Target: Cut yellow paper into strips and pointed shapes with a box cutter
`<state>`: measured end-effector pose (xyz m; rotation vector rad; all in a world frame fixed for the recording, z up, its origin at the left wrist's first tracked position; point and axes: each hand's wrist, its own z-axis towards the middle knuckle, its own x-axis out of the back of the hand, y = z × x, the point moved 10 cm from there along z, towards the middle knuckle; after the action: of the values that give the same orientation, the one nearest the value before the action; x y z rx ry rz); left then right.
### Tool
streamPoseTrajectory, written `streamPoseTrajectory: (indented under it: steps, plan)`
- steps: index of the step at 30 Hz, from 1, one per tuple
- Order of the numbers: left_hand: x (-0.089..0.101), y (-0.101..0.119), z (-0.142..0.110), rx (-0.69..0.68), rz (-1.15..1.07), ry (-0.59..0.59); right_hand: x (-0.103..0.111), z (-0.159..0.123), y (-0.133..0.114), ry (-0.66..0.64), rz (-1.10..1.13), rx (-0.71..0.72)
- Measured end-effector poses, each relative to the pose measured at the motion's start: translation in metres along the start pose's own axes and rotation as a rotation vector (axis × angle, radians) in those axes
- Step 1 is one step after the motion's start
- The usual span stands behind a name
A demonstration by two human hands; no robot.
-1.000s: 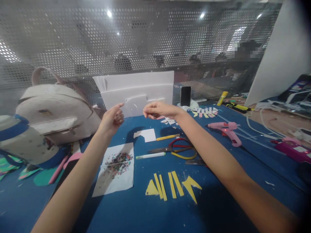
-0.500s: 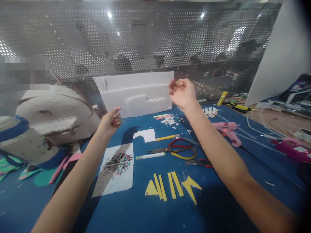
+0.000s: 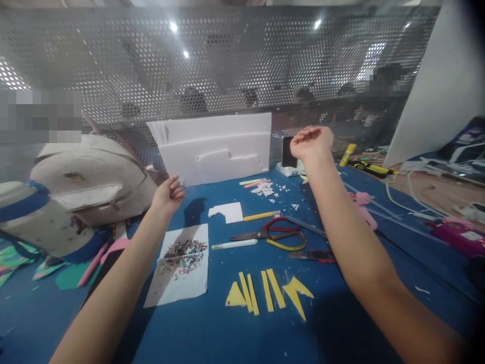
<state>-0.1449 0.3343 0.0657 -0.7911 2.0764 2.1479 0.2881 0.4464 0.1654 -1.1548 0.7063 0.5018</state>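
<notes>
My left hand [image 3: 169, 196] is raised above the table, its fingers curled in a loose fist, with nothing visible in it. It is nearest to a white foam board [image 3: 212, 146] standing upright at the back. My right hand [image 3: 313, 142] is lifted too, wrist bent and fingers folded inward, and I see nothing held. Just behind it a dark phone [image 3: 289, 151] leans upright on a white packet [image 3: 290, 170]. Between my forearms lie scissors [image 3: 261, 235] with red and yellow handles, a white marker [image 3: 235, 244], a yellow pen [image 3: 261, 216] and several yellow strips [image 3: 276, 288].
White paper [image 3: 197, 288] with colourful bits lies at left, near a backpack [image 3: 91, 172] and a large bottle [image 3: 41, 217]. A pink glue gun [image 3: 364, 207] lies partly behind my right forearm. A cutter [image 3: 312, 255], glue stick [image 3: 347, 154] and perforated screen [image 3: 235, 60] are also around.
My right hand has moved right, away from the foam board, and its wrist has turned; the phone and packet now show. My left hand has shifted slightly left and down.
</notes>
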Motion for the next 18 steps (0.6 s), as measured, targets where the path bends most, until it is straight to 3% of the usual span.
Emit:
streamPoseTrajectory:
  steps: [3, 6, 9, 12, 15, 18]
  plan:
    - [-0.002, 0.004, -0.002, -0.09, 0.106, 0.008, -0.008, -0.007, -0.005, -0.007, 0.025, 0.004]
    - [-0.017, 0.006, -0.006, -0.195, 0.255, -0.022, -0.027, -0.019, -0.007, -0.068, 0.016, -0.012]
    - [-0.045, -0.001, -0.004, -0.259, 0.436, -0.095, -0.069, -0.041, -0.002, -0.346, -0.195, -0.045]
    - [-0.078, -0.009, 0.005, -0.315, 0.636, -0.177, -0.095, -0.066, 0.003, -0.516, -0.328, -0.029]
    - [-0.107, -0.013, 0.019, -0.385, 0.831, -0.243, -0.114, -0.089, 0.008, -0.674, -0.551, 0.046]
    - [-0.125, -0.012, 0.033, -0.447, 1.002, -0.273, -0.123, -0.103, 0.018, -0.797, -0.875, 0.131]
